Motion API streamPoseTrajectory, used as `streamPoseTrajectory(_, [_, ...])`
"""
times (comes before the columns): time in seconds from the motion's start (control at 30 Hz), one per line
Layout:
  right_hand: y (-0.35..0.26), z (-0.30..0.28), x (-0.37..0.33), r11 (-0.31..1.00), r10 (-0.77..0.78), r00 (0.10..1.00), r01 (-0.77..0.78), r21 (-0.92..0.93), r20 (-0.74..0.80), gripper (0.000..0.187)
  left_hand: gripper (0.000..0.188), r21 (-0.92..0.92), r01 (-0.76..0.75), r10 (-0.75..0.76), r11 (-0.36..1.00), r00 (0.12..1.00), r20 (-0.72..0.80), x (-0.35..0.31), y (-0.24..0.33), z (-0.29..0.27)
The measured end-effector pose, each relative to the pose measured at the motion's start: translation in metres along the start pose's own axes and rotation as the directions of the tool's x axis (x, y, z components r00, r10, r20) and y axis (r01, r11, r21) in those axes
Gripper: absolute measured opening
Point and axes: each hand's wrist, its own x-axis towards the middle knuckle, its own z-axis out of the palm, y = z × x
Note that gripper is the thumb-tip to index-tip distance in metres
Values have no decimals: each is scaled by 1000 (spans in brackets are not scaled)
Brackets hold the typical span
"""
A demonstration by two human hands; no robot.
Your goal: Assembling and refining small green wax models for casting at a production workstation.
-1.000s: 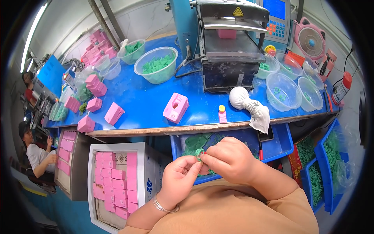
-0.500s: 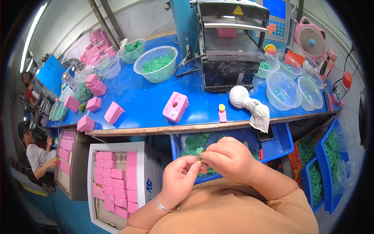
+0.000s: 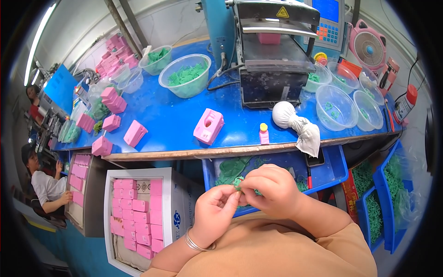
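My left hand (image 3: 216, 207) and my right hand (image 3: 272, 190) meet over the blue tray (image 3: 333, 171) below the bench edge. Thumbs and fingertips of both pinch a small green wax piece (image 3: 237, 182) with a thin, frilly outline. Its exact form is partly hidden by the fingers. Under the hands, the tray holds flat green sheets (image 3: 232, 169) and loose green bits. A pink mold block (image 3: 208, 127) with a round opening stands on the bench ahead. To its right is a small pink bottle with a yellow cap (image 3: 264, 134).
A white cloth pouch (image 3: 295, 124) hangs over the bench edge. Behind it stands a black press (image 3: 272, 78). Clear bowls (image 3: 336, 108) sit at right, a larger bowl (image 3: 185, 76) at back. A box (image 3: 110, 221) of pink blocks is at lower left. Another person (image 3: 46, 187) sits far left.
My right fingers have shifted slightly on the green piece, which sits a little lower between my fingertips. Both hands stay together over the tray.
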Motion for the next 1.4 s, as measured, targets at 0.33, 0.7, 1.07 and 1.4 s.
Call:
streamPoseTrajectory(0.33, [2, -9, -7, 972, 234, 972, -234, 20, -1, 19, 15, -327, 168, -140, 930, 984, 107, -3, 3, -5])
streamPoseTrajectory(0.7, [-18, -7, 0, 814, 428, 897, -434, 387, 106, 10, 15, -185, -14, 29, 983, 996, 81, -7, 3, -3])
streamPoseTrajectory(1.07, [-17, -6, 0, 814, 391, 911, -410, 412, 135, 7, 16, -249, 38, -15, 968, 995, 94, -7, 2, -5])
streamPoseTrajectory(1.4, [-18, -6, 0, 854, 306, 948, -311, 417, 81, 12, 17, -200, -6, 29, 980, 993, 112, -8, 1, -8])
